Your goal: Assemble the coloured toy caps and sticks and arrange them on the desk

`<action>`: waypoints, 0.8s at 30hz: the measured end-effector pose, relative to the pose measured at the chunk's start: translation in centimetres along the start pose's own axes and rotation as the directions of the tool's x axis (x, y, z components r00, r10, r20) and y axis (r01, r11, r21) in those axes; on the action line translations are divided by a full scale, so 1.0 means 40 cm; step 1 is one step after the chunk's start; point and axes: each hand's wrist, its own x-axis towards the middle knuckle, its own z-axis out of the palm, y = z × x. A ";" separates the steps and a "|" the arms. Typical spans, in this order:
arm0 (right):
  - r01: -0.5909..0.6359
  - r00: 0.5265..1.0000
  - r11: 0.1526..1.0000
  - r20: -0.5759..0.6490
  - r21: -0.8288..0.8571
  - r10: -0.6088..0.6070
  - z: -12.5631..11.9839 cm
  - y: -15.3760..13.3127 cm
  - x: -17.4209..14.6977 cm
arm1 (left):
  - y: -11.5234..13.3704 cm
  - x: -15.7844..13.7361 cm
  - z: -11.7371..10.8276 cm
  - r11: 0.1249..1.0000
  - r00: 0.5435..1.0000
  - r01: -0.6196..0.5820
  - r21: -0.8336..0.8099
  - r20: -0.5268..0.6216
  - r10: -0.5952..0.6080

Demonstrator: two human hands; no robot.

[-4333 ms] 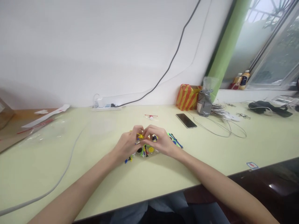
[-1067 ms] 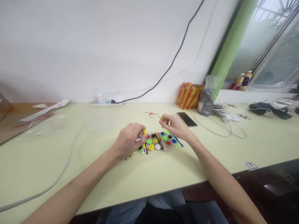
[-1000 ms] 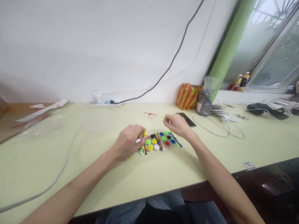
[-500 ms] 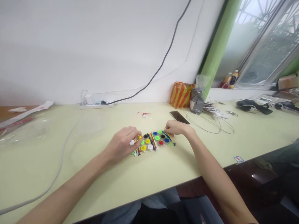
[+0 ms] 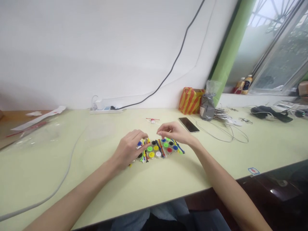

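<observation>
Several small round pieces with coloured caps, among them a red one point(image 5: 169, 149) and a white one point(image 5: 158, 154), lie in clusters on the table. Thin coloured plastic sticks point(image 5: 160, 148) lie between the clusters, with more sticks point(image 5: 178, 146) at the right end. My left hand point(image 5: 132, 146) rests over the left end, its thumb and fingers bent together around something small that I cannot make out. Above the row's middle, my right hand point(image 5: 175, 132) is raised with thumb and fingertips pinched; what it holds is too small to name.
A red-and-white spinner-like piece point(image 5: 153, 120) lies behind the row. Farther right are a phone point(image 5: 189, 124), a striped bag point(image 5: 190, 101), a grey pouch point(image 5: 207, 106) and a thin cable point(image 5: 216, 140). A power strip point(image 5: 106, 111) stands against the wall; a white cable point(image 5: 68, 163) crosses the left side.
My right hand has moved left and lifted from the sticks at the right end to above the middle. My left hand stays at the left end. The view has shifted slightly left.
</observation>
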 end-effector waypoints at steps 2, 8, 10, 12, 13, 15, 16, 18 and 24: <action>0.035 0.999 0.987 0.020 0.160 -0.038 0.047 -0.011 0.006 | -0.004 -0.004 0.002 1.000 1.000 0.014 -0.008 -0.009 -0.014; 0.030 0.999 0.953 0.003 0.300 -0.033 0.108 -0.012 0.017 | 0.007 -0.008 0.000 0.997 0.999 0.032 -0.068 -0.031 -0.035; 0.016 0.999 0.948 0.023 0.318 -0.025 0.112 -0.012 0.019 | 0.011 -0.008 0.000 0.997 0.998 0.031 -0.075 -0.044 -0.035; 0.006 0.999 0.947 0.041 0.322 -0.020 0.108 -0.014 0.020 | 0.012 -0.008 0.001 0.996 0.998 0.028 -0.084 -0.045 -0.032; 0.007 0.998 0.950 0.052 0.311 -0.024 0.100 -0.015 0.020 | 0.011 -0.008 0.002 0.995 0.998 0.028 -0.091 -0.049 -0.033; 0.020 0.998 0.973 0.045 0.230 -0.032 0.065 -0.012 0.018 | 0.011 -0.006 0.005 0.995 0.996 0.031 -0.100 -0.079 -0.039; 0.017 0.999 0.989 0.026 0.150 -0.021 0.038 -0.006 0.015 | 0.012 -0.005 0.005 0.994 0.993 0.034 -0.100 -0.105 -0.045; -0.066 0.994 0.991 -0.099 -0.115 0.055 -0.026 0.018 0.005 | 0.014 -0.002 0.005 0.995 0.987 0.035 -0.096 -0.153 -0.050; -0.541 0.805 0.576 -0.178 -0.613 0.566 -0.144 0.127 -0.026 | 0.011 -0.006 0.006 0.995 0.989 0.020 -0.099 -0.142 -0.034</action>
